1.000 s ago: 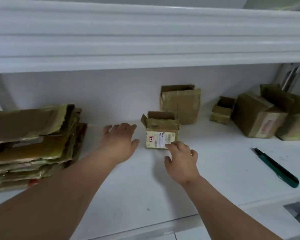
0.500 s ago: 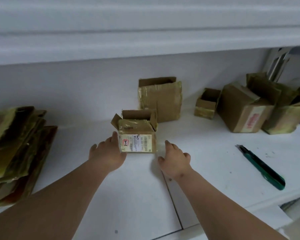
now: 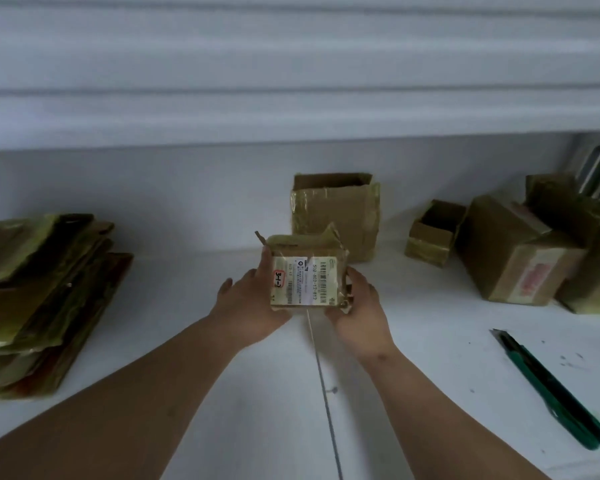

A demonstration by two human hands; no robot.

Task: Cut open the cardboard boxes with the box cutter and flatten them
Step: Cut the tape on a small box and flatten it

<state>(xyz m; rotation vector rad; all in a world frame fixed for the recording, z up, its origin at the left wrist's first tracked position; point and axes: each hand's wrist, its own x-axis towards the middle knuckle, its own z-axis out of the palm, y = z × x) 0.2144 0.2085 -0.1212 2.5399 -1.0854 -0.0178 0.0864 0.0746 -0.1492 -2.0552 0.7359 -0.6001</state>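
Small box (image 3: 305,271) lifted off white shelf (image 3: 222,393) since half second ago, label turned up toward camera. Flattened cardboard stack (image 3: 39,299) seen far left. Sealed box (image 3: 510,258) far right, faded red print unreadable. Open box (image 3: 336,216) behind small one. Box cutter (image 3: 551,389) (green, untouched) lies at right, well apart. Label reads "3-1-2" in red, "502-402-12-812" beside barcode. Small box gripped between left hand (image 3: 246,303) and right hand (image 3: 357,306); fingers curled round its sides.

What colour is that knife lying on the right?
The box cutter is dark green with a black tip, seen in the head view.
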